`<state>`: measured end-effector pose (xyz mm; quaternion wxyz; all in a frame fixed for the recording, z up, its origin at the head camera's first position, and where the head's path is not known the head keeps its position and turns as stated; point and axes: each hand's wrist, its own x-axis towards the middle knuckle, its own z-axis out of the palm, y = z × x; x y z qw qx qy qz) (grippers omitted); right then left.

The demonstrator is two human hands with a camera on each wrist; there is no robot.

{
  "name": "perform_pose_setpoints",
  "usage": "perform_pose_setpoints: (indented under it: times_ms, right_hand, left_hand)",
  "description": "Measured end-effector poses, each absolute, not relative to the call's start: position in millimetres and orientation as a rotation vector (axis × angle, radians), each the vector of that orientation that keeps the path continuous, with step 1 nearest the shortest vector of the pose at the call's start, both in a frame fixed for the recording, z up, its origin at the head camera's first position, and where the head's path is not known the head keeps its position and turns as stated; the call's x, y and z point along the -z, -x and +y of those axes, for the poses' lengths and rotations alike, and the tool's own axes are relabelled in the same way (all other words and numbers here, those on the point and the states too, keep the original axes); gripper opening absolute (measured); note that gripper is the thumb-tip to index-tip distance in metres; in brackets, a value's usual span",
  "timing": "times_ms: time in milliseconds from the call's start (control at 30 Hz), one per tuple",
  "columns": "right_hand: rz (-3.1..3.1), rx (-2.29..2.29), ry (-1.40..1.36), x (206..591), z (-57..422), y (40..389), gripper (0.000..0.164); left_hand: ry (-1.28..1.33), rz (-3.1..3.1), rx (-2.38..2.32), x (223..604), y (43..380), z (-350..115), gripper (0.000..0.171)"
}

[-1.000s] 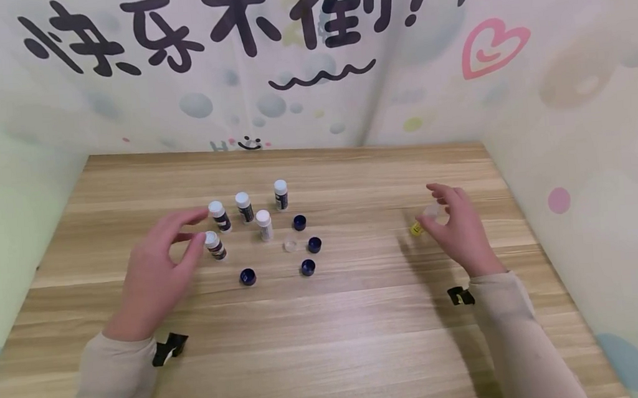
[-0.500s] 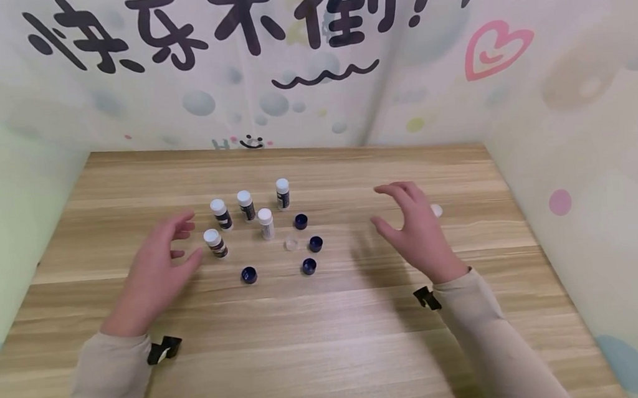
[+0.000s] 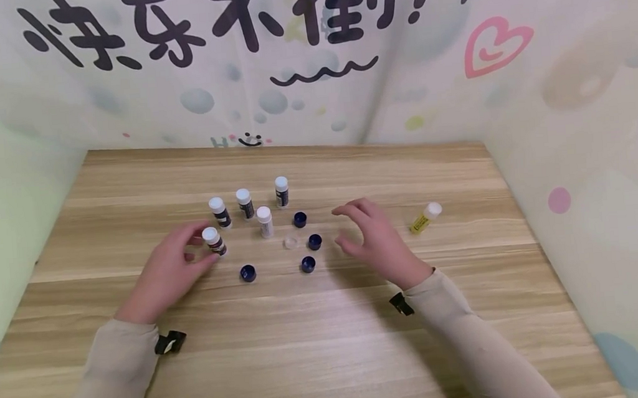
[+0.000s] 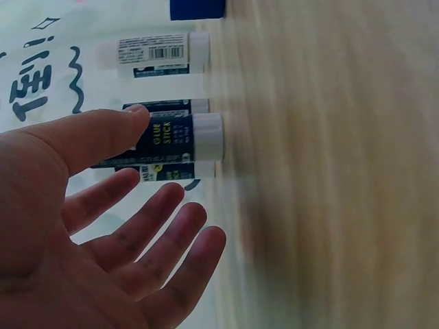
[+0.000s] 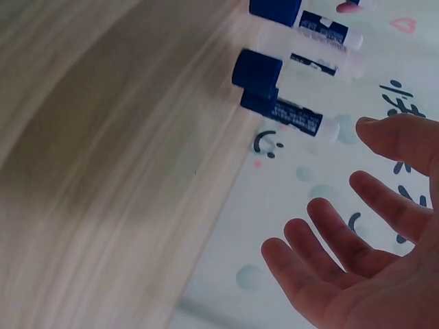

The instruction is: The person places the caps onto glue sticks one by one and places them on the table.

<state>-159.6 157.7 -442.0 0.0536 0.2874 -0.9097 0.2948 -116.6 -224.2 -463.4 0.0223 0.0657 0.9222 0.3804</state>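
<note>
My left hand (image 3: pixel 169 267) is at the nearest upright glue stick (image 3: pixel 213 241), thumb on its near side and fingers spread behind it. In the left wrist view, the thumb overlaps the dark label of this glue stick (image 4: pixel 171 137), and the other fingers are loosely bent, apart from it. My right hand (image 3: pixel 375 241) hovers with nothing in it, thumb and fingers apart, to the right of several loose blue caps (image 3: pixel 314 242). Another blue cap (image 3: pixel 248 273) lies in front of the glue sticks, and a clear cap (image 3: pixel 291 242) lies among the blue ones.
More glue sticks stand upright behind: one dark-labelled (image 3: pixel 221 213), another (image 3: pixel 245 204), one farther back (image 3: pixel 281 192), and a white-labelled one (image 3: pixel 265 222). A yellow-labelled glue stick (image 3: pixel 426 217) is at the right. Printed cloth walls (image 3: pixel 430 115) border the wooden table (image 3: pixel 308 350).
My right hand has let go of the yellow-labelled glue stick and moved left toward the caps. My left hand drew back slightly, then came around the nearest glue stick.
</note>
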Motion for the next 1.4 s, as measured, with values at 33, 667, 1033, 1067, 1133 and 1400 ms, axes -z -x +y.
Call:
perform_pose_setpoints:
  times_ms: [33, 667, 1033, 1067, 1133, 1400]
  right_hand:
    - [-2.770, -0.897, -0.887, 443, 155, 159, 0.049]
    - [-2.909, -0.730, -1.205, 453, 119, 148, 0.035]
    - [-2.976, -0.639, -1.245, 461, 114, 146, 0.033]
    - [-2.976, -0.640, -1.250, 462, 113, 146, 0.033]
    - [-2.979, -0.640, -1.261, 462, 112, 146, 0.034]
    - [-3.039, -0.602, -1.265, 464, 108, 140, 0.038]
  left_hand:
    - [-0.217, 2.856, -1.176, 464, 117, -224, 0.058]
    - [-0.257, 2.890, -1.105, 470, 124, -220, 0.021]
    - [-0.258, 2.874, -1.120, 469, 123, -218, 0.019]
    - [-0.258, 2.875, -1.121, 469, 123, -218, 0.019]
    - [-0.256, 2.872, -1.123, 469, 123, -219, 0.019]
    - [-0.241, 2.880, -1.121, 468, 121, -219, 0.019]
